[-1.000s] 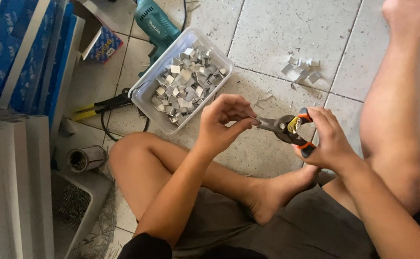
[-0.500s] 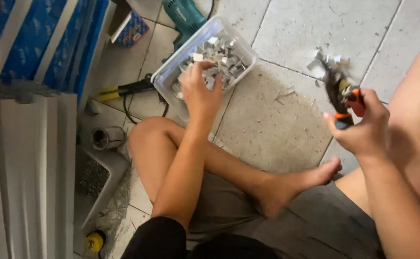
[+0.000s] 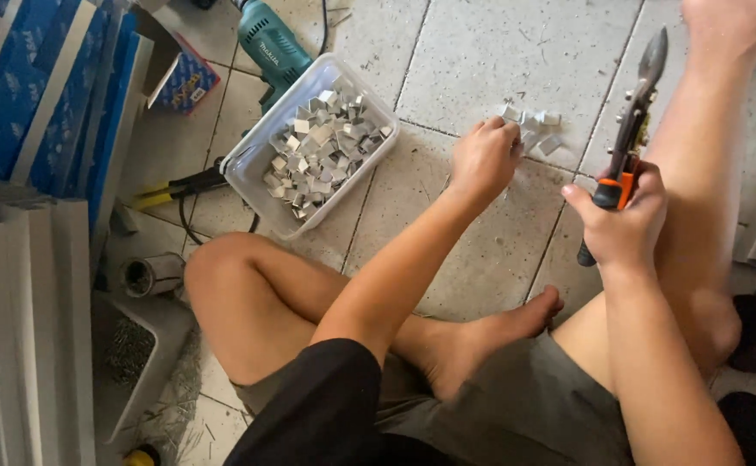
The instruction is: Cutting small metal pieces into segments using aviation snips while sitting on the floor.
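I sit cross-legged on a tiled floor. My left hand (image 3: 484, 160) reaches forward with curled fingers onto a small pile of bent metal pieces (image 3: 533, 121) lying on the tiles. My right hand (image 3: 624, 220) grips the orange-and-black handles of metal snips (image 3: 632, 121), whose blades point up and away, closed. A clear plastic tub (image 3: 257, 177) holding several small metal pieces (image 3: 322, 142) stands to the left of my left hand, apart from it.
A teal power drill (image 3: 270, 43) lies beyond the tub. Yellow-handled pliers (image 3: 179, 185) and a black cable lie by the tub's near end. Blue-and-white boxes (image 3: 24, 95), white profiles (image 3: 24, 328), a tape roll (image 3: 149, 274) and a tray of screws (image 3: 132, 349) line the left.
My left hand left the tub and swung right to the loose pile on the tiles. My right hand with the snips stayed at the right, its blades now pointing up.
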